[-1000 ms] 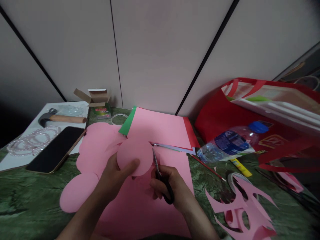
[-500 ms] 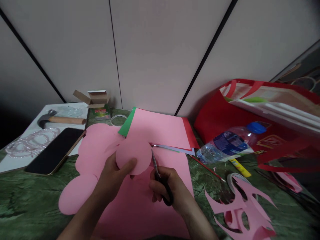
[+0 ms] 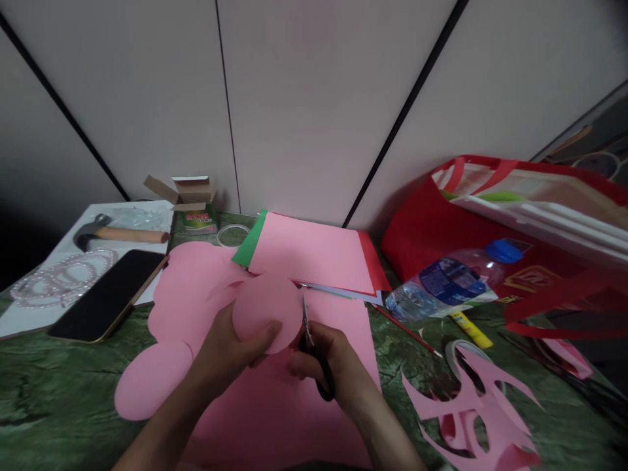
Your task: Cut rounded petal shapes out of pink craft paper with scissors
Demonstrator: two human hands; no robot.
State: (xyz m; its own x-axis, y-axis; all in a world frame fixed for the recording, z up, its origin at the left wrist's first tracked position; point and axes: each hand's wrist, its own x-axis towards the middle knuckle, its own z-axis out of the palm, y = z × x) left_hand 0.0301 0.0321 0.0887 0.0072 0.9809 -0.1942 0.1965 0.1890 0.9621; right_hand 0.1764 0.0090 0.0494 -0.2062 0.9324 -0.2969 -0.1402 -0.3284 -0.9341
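A round pink paper disc (image 3: 267, 311) is pinched in my left hand (image 3: 235, 347), the thumb lying flat on its face. My right hand (image 3: 328, 356) grips a pair of scissors (image 3: 320, 363) by the black handles, with the blades pointing away from me along the disc's right edge. Underneath lies a large pink sheet (image 3: 284, 418). Left of it, several more round pink pieces overlap, and one pink disc (image 3: 154, 379) rests nearest to my left forearm.
Behind stand stacked coloured sheets (image 3: 314, 252) and a small open box (image 3: 199, 216). Leftward lie a phone (image 3: 108, 294), a hammer (image 3: 130, 234) and bead strings (image 3: 63, 278). Rightward are a water bottle (image 3: 449, 281), red bag (image 3: 417, 222), red pencil (image 3: 409, 331), glue stick (image 3: 471, 329) and pink scraps (image 3: 490, 409).
The disc and my left hand have shifted slightly right and toward me. My right hand has moved slightly up with the scissors, whose blades now point more upright.
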